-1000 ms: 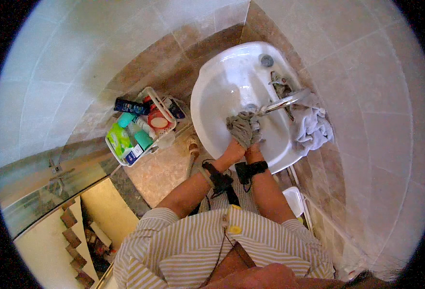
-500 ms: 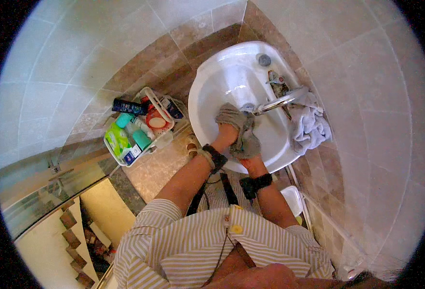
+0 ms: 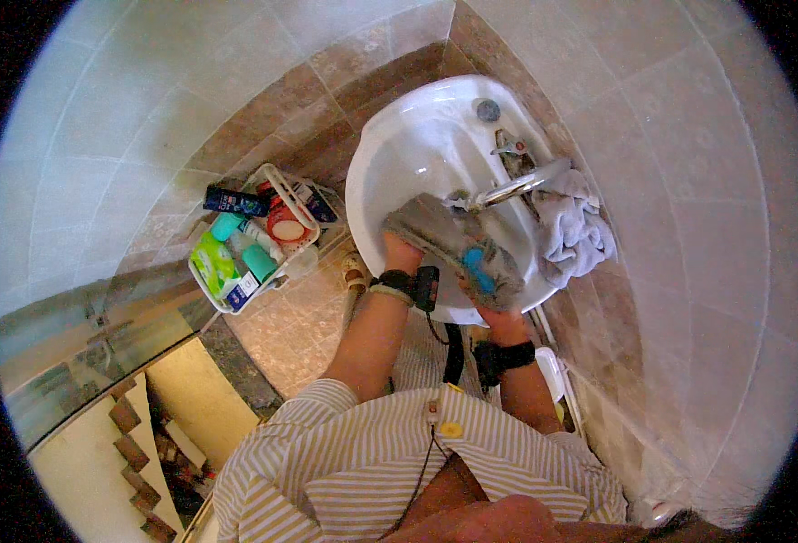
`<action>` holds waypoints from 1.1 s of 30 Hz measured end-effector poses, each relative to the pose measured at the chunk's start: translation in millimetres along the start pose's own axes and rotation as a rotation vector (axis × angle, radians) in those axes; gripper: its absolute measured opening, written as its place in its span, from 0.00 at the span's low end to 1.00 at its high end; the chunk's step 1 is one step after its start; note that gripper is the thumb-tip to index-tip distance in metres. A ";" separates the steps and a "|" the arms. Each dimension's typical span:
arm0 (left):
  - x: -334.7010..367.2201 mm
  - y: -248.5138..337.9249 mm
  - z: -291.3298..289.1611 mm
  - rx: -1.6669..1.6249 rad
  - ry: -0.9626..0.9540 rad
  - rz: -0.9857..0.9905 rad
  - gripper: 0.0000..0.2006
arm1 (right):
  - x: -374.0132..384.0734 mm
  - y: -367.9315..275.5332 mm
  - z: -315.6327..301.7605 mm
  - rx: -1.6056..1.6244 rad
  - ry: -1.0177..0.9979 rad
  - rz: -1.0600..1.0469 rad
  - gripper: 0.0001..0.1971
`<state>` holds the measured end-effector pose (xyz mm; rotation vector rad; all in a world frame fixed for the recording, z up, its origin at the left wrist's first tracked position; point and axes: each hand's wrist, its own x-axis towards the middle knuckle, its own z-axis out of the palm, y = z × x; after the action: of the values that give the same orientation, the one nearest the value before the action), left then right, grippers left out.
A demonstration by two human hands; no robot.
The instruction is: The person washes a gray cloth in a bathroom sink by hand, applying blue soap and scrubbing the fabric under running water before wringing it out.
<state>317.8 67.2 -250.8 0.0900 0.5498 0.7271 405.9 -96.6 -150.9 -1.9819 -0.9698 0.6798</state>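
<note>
Near the center of the frame, a grey cloth (image 3: 444, 233) is spread between the person's two hands over the white washbasin (image 3: 360, 172). The left hand (image 3: 403, 252) grasps the cloth's left end, its fingers curled into the fabric and mostly covered by it. The right hand (image 3: 502, 319) grips the lower right end; its fingertips are hidden, so how tightly they press cannot be told. A bright blue patch (image 3: 478, 267) shows on the cloth near the right hand. Black straps circle both wrists.

The chrome faucet (image 3: 521, 186) reaches over the basin from the right, just above the cloth. A round grey disc (image 3: 488, 110) sits on the basin's upper right ledge, and a crumpled pale towel (image 3: 575, 237) lies on the ledge below the faucet's base.

Left of center, a white basket (image 3: 306, 220) holds a dark blue bottle (image 3: 234, 201), a green packet (image 3: 209, 261) and other toiletries. Brown floor tiles (image 3: 281, 344) show beneath it, beige wall tiles (image 3: 688, 136) rise around the frame's upper edges, and a white container (image 3: 549, 373) stands at lower right.
</note>
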 end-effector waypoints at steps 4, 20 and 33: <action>-0.5 3.2 -6.4 -0.032 0.023 0.041 0.22 | -9.4 -18.5 -18.1 0.210 -0.014 0.099 0.22; -37.2 3.9 76.1 -0.194 -0.078 -0.048 0.22 | 3.2 16.0 -26.5 1.717 0.266 0.369 0.18; -47.9 -5.1 62.1 -0.058 -0.088 -0.073 0.26 | 30.3 77.1 30.0 0.703 0.012 0.195 0.19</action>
<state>322.9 38.9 -177.6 0.0477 0.4460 0.6638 430.5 -88.0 -235.0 -1.4523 -0.4337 0.9582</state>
